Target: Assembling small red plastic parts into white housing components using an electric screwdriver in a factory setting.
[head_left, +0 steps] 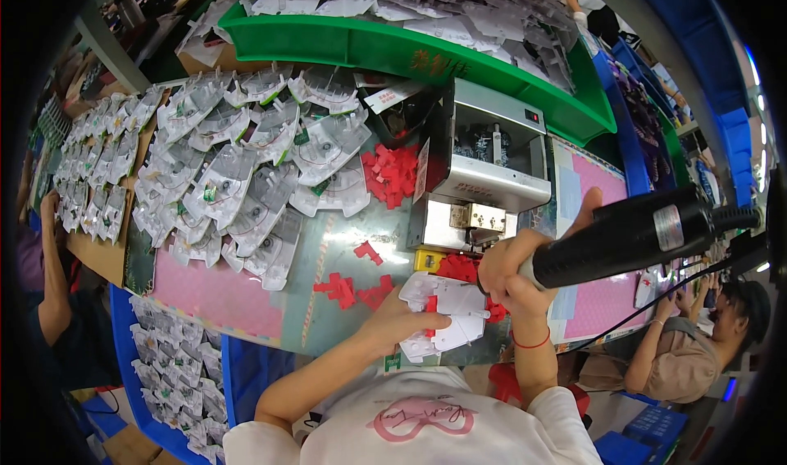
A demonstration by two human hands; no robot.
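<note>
My left hand [392, 321] grips a white and clear plastic housing [461, 332] at the near edge of the table, with red plastic pieces showing on it. In my right hand [516, 272] is a black electric screwdriver [627, 239], its cable running off to the right. The tool's tip is hidden behind my fingers, close over the housing, so I cannot tell whether it touches. Loose red plastic pieces [336, 289] lie left of the housing. Just beyond my hands stands a metal screw feeder [496, 149] with small screws behind its window.
A large pile of clear plastic housings [238, 170] covers the table's left side. Red pieces [390, 175] are heaped beside the feeder. A green bin [352, 45] of white parts spans the back. A blue crate [135, 375] of housings stands lower left. Other people sit at both sides.
</note>
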